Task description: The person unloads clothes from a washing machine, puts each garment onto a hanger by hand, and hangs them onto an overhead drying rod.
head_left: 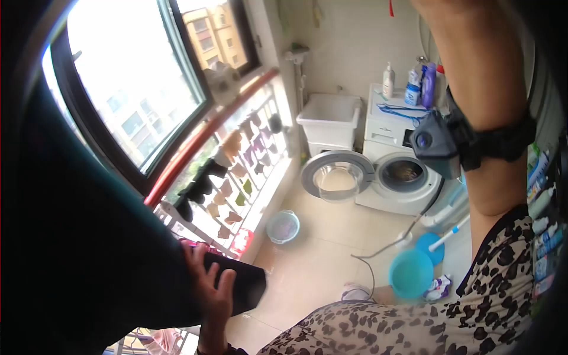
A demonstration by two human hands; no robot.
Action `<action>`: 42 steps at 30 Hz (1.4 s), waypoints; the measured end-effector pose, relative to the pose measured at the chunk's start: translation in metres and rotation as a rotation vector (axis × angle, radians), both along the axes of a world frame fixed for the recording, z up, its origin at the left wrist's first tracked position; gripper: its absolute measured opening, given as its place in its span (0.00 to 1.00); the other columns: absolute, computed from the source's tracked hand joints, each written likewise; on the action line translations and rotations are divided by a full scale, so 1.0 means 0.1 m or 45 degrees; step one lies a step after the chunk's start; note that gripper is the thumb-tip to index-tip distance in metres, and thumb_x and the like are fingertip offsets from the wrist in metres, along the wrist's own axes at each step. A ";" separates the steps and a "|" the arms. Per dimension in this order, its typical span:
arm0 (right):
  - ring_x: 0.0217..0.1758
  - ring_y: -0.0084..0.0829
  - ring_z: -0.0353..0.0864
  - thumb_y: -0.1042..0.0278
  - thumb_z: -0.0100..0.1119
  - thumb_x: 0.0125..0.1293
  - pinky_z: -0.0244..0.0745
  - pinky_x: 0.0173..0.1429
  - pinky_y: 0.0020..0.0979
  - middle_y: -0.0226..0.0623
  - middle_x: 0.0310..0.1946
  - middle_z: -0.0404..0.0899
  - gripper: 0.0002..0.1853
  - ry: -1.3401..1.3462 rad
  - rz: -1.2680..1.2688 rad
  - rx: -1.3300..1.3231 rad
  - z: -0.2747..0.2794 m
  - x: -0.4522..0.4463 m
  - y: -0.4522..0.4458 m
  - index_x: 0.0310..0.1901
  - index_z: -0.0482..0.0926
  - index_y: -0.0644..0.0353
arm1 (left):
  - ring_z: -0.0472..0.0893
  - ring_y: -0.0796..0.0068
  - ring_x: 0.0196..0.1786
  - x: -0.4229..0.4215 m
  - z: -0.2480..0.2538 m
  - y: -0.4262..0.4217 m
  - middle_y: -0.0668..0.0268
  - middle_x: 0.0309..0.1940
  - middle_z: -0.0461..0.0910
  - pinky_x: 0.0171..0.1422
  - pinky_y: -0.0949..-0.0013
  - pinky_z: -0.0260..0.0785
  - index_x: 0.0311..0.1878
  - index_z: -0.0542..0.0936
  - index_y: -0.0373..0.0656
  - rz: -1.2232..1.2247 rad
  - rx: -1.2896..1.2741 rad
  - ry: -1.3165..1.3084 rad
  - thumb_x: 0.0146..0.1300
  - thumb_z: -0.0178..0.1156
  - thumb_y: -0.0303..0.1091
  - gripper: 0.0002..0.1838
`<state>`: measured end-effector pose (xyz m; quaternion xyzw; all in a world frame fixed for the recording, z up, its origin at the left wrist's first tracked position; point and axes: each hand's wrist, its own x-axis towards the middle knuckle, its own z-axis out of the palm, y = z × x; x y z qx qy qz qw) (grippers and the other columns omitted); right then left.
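A large dark garment hangs close to the camera and covers much of the left side. My left hand lies against its lower part, fingers spread and touching the cloth. My right arm is raised on the right side, and the right hand is past the top edge, out of sight. A black device is strapped to that forearm.
A front-loading washing machine stands with its round door swung wide. Beside it is a white sink. Basins sit on the tiled floor. Small laundry hangs along the window railing.
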<state>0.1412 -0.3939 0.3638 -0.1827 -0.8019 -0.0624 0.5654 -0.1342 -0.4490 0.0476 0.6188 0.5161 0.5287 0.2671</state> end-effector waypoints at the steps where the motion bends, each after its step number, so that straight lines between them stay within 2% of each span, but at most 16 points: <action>1: 0.42 0.35 0.79 0.57 0.47 0.69 0.77 0.42 0.31 0.47 0.39 0.77 0.20 0.081 0.044 -0.191 -0.18 0.23 0.09 0.48 0.74 0.69 | 0.56 0.59 0.72 -0.03 -0.03 0.19 0.53 0.72 0.49 0.70 0.50 0.53 0.72 0.50 0.41 0.125 0.074 -0.014 0.57 0.55 0.21 0.40; 2: 0.43 0.34 0.79 0.56 0.46 0.69 0.77 0.42 0.30 0.46 0.39 0.77 0.21 0.172 0.108 -0.359 -0.37 0.44 0.20 0.48 0.74 0.69 | 0.56 0.59 0.72 -0.10 -0.15 0.41 0.53 0.71 0.51 0.71 0.50 0.51 0.70 0.54 0.38 0.201 0.209 0.029 0.58 0.52 0.20 0.35; 3: 0.43 0.32 0.79 0.55 0.46 0.70 0.77 0.42 0.29 0.45 0.40 0.77 0.22 0.303 0.162 -0.597 -0.51 0.61 0.13 0.49 0.73 0.70 | 0.57 0.60 0.71 -0.09 -0.21 0.57 0.54 0.71 0.52 0.70 0.53 0.55 0.66 0.60 0.35 0.255 0.228 0.018 0.60 0.50 0.19 0.29; 4: 0.41 0.31 0.79 0.56 0.47 0.70 0.77 0.41 0.28 0.44 0.41 0.78 0.21 0.319 0.115 -0.517 -0.63 0.49 -0.20 0.51 0.73 0.67 | 0.59 0.61 0.70 -0.84 0.02 -0.44 0.53 0.71 0.52 0.69 0.56 0.57 0.63 0.63 0.34 0.186 0.195 0.004 0.60 0.49 0.19 0.25; 6: 0.38 0.28 0.81 0.57 0.50 0.69 0.77 0.41 0.27 0.41 0.42 0.80 0.19 0.356 0.009 -0.358 -0.88 0.25 -0.87 0.54 0.72 0.62 | 0.63 0.63 0.68 -0.82 0.09 -0.54 0.51 0.70 0.53 0.63 0.65 0.65 0.57 0.69 0.32 0.073 0.037 0.036 0.61 0.49 0.18 0.19; 8: 0.43 0.25 0.77 0.58 0.47 0.71 0.76 0.41 0.25 0.41 0.47 0.78 0.21 0.637 0.133 -0.814 -1.27 0.34 -1.45 0.60 0.68 0.63 | 0.72 0.69 0.57 -0.69 0.04 -0.77 0.51 0.64 0.63 0.53 0.69 0.71 0.53 0.72 0.31 -0.097 -0.128 -0.080 0.60 0.53 0.20 0.16; 11: 0.42 0.23 0.76 0.58 0.50 0.71 0.75 0.39 0.23 0.40 0.48 0.77 0.23 0.879 0.188 -1.324 -2.14 0.65 -1.67 0.59 0.66 0.66 | 0.77 0.76 0.45 -0.16 -0.19 -0.51 0.57 0.48 0.76 0.47 0.72 0.72 0.50 0.75 0.31 -0.272 -0.311 -0.233 0.62 0.55 0.23 0.13; 13: 0.41 0.23 0.77 0.59 0.50 0.70 0.76 0.37 0.23 0.38 0.47 0.78 0.22 0.918 0.083 -1.522 -2.83 0.87 -1.52 0.58 0.67 0.66 | 0.79 0.77 0.36 0.23 -0.34 0.01 0.64 0.36 0.80 0.41 0.73 0.73 0.48 0.76 0.34 -0.297 -0.429 -0.188 0.64 0.59 0.30 0.12; 19: 0.35 0.22 0.80 0.65 0.50 0.68 0.77 0.33 0.23 0.37 0.40 0.81 0.16 0.940 -0.303 -1.885 -4.15 1.77 -1.41 0.52 0.73 0.66 | 0.80 0.78 0.33 1.62 -0.80 1.26 0.67 0.33 0.81 0.35 0.75 0.74 0.43 0.80 0.38 -0.529 -0.536 -0.025 0.64 0.60 0.34 0.10; 23: 0.34 0.22 0.80 0.66 0.51 0.67 0.77 0.33 0.23 0.37 0.38 0.82 0.15 1.008 -0.550 -1.960 -4.36 2.17 -1.63 0.51 0.74 0.65 | 0.77 0.82 0.30 2.53 -0.85 1.79 0.67 0.28 0.79 0.33 0.75 0.71 0.41 0.81 0.38 -0.697 -0.376 0.135 0.62 0.60 0.31 0.08; 28: 0.34 0.23 0.81 0.68 0.50 0.67 0.76 0.32 0.23 0.38 0.37 0.82 0.14 1.388 -0.842 -1.862 -4.51 2.60 -2.00 0.50 0.74 0.66 | 0.82 0.68 0.34 3.72 -0.90 2.63 0.58 0.33 0.82 0.38 0.67 0.72 0.40 0.81 0.40 -0.896 0.145 0.523 0.57 0.61 0.29 0.08; 29: 0.34 0.24 0.81 0.68 0.50 0.68 0.76 0.32 0.23 0.38 0.37 0.81 0.13 1.456 -0.899 -1.839 -4.60 2.64 -2.10 0.50 0.74 0.66 | 0.81 0.58 0.35 3.98 -0.83 2.76 0.57 0.35 0.81 0.40 0.64 0.72 0.40 0.81 0.40 -0.911 0.152 0.582 0.56 0.61 0.30 0.09; 31: 0.34 0.25 0.81 0.68 0.50 0.68 0.76 0.32 0.24 0.39 0.37 0.81 0.13 1.513 -1.057 -1.824 -4.62 2.66 -2.19 0.50 0.73 0.66 | 0.80 0.57 0.39 4.50 -0.85 3.12 0.59 0.36 0.81 0.44 0.63 0.72 0.38 0.81 0.41 -0.970 0.213 0.615 0.56 0.62 0.32 0.08; 34: 0.33 0.26 0.81 0.69 0.50 0.67 0.76 0.31 0.25 0.40 0.37 0.81 0.13 1.671 -1.271 -1.807 -4.58 2.51 -2.29 0.50 0.73 0.68 | 0.77 0.56 0.44 5.28 -0.88 3.59 0.61 0.38 0.81 0.49 0.61 0.70 0.37 0.80 0.43 -1.010 0.578 0.711 0.53 0.62 0.31 0.08; 37: 0.31 0.26 0.81 0.70 0.49 0.66 0.77 0.29 0.26 0.41 0.36 0.80 0.13 2.154 -1.294 -1.658 -4.74 2.25 -2.28 0.48 0.73 0.69 | 0.75 0.56 0.46 5.98 -1.00 4.00 0.61 0.39 0.80 0.52 0.59 0.68 0.37 0.80 0.44 -1.075 0.707 0.760 0.51 0.63 0.31 0.09; 42: 0.30 0.29 0.82 0.72 0.49 0.65 0.79 0.28 0.27 0.44 0.35 0.81 0.13 2.211 -1.523 -1.651 -4.66 1.92 -1.88 0.47 0.73 0.71 | 0.74 0.57 0.47 6.73 -1.24 4.43 0.61 0.39 0.79 0.53 0.59 0.66 0.37 0.81 0.44 -1.182 0.851 0.785 0.48 0.64 0.30 0.10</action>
